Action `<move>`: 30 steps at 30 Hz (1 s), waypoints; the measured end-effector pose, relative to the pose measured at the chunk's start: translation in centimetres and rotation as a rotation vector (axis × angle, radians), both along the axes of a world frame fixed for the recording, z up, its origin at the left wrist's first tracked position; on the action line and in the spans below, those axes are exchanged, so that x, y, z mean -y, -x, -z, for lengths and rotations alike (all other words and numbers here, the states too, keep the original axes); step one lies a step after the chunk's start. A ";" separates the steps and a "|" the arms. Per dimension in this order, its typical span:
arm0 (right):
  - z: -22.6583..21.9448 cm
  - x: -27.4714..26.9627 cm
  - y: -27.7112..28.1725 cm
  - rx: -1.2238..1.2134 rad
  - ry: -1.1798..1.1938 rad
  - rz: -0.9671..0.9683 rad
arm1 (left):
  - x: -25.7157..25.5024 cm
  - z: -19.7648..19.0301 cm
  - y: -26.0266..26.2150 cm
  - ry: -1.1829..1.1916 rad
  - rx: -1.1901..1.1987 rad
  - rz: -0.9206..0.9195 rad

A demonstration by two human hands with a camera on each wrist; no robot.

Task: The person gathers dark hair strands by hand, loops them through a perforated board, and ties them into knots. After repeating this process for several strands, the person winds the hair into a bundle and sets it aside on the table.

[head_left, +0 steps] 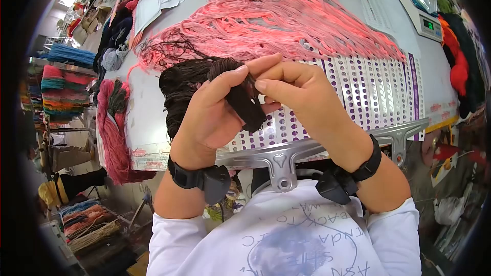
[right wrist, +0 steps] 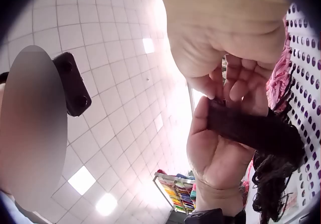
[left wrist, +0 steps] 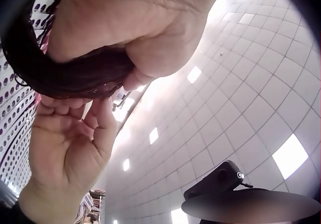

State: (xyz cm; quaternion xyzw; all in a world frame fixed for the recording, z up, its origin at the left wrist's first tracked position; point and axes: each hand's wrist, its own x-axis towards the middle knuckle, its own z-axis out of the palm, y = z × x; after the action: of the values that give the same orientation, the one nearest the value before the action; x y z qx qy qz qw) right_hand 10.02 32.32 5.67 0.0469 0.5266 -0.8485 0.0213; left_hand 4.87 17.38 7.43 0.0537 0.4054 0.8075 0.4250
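Head view: a person in a white shirt [head_left: 307,235] works at a pale bench [head_left: 142,117]. A dark brown skein [head_left: 246,110] is held above it, in front of the person. The left hand [head_left: 210,110] grips it, thumb over the top; the right hand [head_left: 312,94] pinches at its edge with thumb and bent forefinger, though the exact strands are too small to tell. More dark yarn [head_left: 184,87] lies just left of and behind the left hand. Beyond, pink yarn [head_left: 255,20] spreads wide, partly over white strips with purple dots [head_left: 368,92]. A crimson skein [head_left: 115,138] hangs over the bench's left edge; a digital scale [head_left: 422,15] stands far right.

Left wrist view: the left hand fills the top, the skein curving beneath it; the right hand's fingertips meet it from below. A tiled ceiling [left wrist: 241,93] rises behind.

Right wrist view: the skein lies across the left palm, and the right fingers bend down to its end. Colourful yarn shelves [right wrist: 180,191] show below.
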 end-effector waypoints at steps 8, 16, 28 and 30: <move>0.4 -0.6 0.0 -0.059 0.056 -0.046 | 0.8 0.7 0.5 0.063 -0.080 -0.040; 0.1 -0.9 -0.5 -0.001 0.045 -0.024 | 0.1 0.2 -0.3 0.148 -0.233 -0.130; 1.2 -2.1 -0.5 0.181 0.479 -0.005 | 1.5 2.2 1.2 0.111 -0.146 -0.207; 1.9 -4.1 -0.7 0.176 0.663 -0.129 | 3.5 3.3 2.3 -0.001 -0.073 -0.224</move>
State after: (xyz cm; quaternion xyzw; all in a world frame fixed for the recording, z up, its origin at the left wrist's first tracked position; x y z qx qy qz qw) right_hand 10.75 36.38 3.77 0.0771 0.2204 -0.9631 0.1341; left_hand 2.58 13.91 4.17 0.0375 0.4237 0.8477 0.3171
